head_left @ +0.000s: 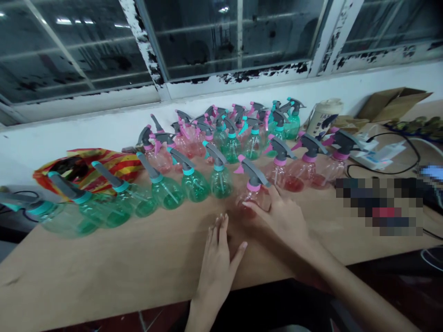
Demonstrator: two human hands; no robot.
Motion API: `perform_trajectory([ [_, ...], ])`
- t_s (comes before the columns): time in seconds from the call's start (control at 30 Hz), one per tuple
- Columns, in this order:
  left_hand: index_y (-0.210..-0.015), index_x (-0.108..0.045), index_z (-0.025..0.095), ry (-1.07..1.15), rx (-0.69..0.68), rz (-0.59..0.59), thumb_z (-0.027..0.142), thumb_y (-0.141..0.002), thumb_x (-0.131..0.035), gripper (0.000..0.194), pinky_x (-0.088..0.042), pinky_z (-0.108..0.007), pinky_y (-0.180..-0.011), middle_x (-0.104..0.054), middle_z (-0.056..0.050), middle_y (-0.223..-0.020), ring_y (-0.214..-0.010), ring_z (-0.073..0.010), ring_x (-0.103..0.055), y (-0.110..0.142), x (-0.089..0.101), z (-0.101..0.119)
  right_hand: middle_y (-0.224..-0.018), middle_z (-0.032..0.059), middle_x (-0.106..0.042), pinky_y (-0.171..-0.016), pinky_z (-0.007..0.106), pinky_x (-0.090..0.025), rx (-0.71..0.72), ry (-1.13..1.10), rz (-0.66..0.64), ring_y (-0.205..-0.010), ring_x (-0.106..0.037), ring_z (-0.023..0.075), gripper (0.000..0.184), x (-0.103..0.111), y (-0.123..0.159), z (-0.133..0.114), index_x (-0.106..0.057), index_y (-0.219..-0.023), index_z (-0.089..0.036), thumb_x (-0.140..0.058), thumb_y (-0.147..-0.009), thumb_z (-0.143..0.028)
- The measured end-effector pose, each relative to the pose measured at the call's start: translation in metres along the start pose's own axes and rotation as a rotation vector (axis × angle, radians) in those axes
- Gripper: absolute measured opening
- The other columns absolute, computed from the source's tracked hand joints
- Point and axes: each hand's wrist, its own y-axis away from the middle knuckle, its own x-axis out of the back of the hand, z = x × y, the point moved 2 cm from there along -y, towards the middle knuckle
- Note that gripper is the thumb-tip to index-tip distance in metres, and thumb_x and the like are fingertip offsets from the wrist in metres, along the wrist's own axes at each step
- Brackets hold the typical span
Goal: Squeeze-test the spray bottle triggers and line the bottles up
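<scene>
Several small spray bottles stand in rows on a wooden table (114,272) under a window. The green bottles (194,184) fill the left and the back, while pink ones (304,173) stand to the right. My right hand (282,214) wraps its fingers round the nearest pink spray bottle (252,196), which has a grey trigger head. My left hand (218,256) lies flat on the table just in front of that bottle, fingers stretched out and holding nothing.
A red and yellow bag (90,168) lies at the back left. At the right are a white container (323,117), an open cardboard box (392,103), a white power strip (377,154) with black cables, and a pixelated patch (379,205).
</scene>
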Motion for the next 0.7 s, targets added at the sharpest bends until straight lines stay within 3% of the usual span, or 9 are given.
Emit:
perform_trajectory([
  [0.13,-0.153,-0.014,0.024,0.124,0.062,0.019,0.04,-0.092,-0.058,0.077,-0.045,-0.052,-0.105,-0.043,-0.015,-0.151,-0.137,-0.0311,-0.044,-0.002,-0.005,0.006,-0.066,0.0035,-0.069,-0.043,0.032,-0.041,0.072,-0.038,-0.055,-0.051,-0.067,0.0272,0.05,0.011,0.027,-0.002,-0.059,-0.104,-0.02,-0.052,-0.085,-0.065],
  [0.27,-0.153,-0.011,0.025,0.284,0.109,-0.012,0.039,-0.087,-0.066,0.087,-0.043,-0.053,-0.106,-0.041,-0.015,-0.152,-0.139,-0.0322,-0.04,-0.002,-0.013,0.007,-0.063,0.0033,-0.067,-0.042,0.031,-0.041,0.123,-0.041,-0.006,-0.053,-0.068,0.0269,0.052,0.019,0.044,-0.003,-0.061,-0.097,-0.02,-0.049,-0.085,-0.07],
  [0.4,-0.153,-0.014,0.026,0.366,0.112,-0.062,0.04,-0.084,-0.07,0.09,-0.043,-0.052,-0.107,-0.04,-0.014,-0.153,-0.139,-0.0315,-0.04,-0.004,-0.017,0.01,-0.078,0.0097,-0.07,-0.052,0.036,-0.051,0.172,-0.071,0.045,-0.069,-0.071,0.0283,0.058,0.023,0.051,-0.004,-0.063,-0.097,-0.019,-0.045,-0.085,-0.073],
  [0.5,-0.152,-0.019,0.025,0.407,0.11,-0.08,0.037,-0.083,-0.071,0.087,-0.043,-0.05,-0.108,-0.043,-0.013,-0.15,-0.137,-0.0297,-0.043,-0.007,-0.018,0.014,-0.093,0.0126,-0.071,-0.069,0.043,-0.056,0.205,-0.149,0.034,-0.089,-0.068,0.0317,0.059,0.027,0.049,-0.003,-0.063,-0.1,-0.018,-0.054,-0.08,-0.072],
  [0.6,-0.15,-0.024,0.023,0.465,0.103,-0.078,0.035,-0.082,-0.074,0.086,-0.043,-0.048,-0.107,-0.047,-0.014,-0.146,-0.133,-0.0287,-0.049,-0.01,-0.016,0.018,-0.113,0.0124,-0.068,-0.09,0.05,-0.052,0.233,-0.288,-0.013,-0.109,-0.062,0.033,0.057,0.03,0.038,0.002,-0.06,-0.112,-0.019,-0.064,-0.078,-0.065],
  [0.7,-0.149,-0.025,0.024,0.5,0.086,-0.097,0.036,-0.081,-0.075,0.086,-0.045,-0.047,-0.106,-0.052,-0.013,-0.141,-0.129,-0.0278,-0.053,-0.012,-0.012,0.024,-0.125,0.0099,-0.064,-0.094,0.049,-0.051,0.217,-0.459,-0.111,-0.115,-0.06,0.0313,0.062,0.031,0.024,0.007,-0.052,-0.127,-0.025,-0.071,-0.077,-0.056],
])
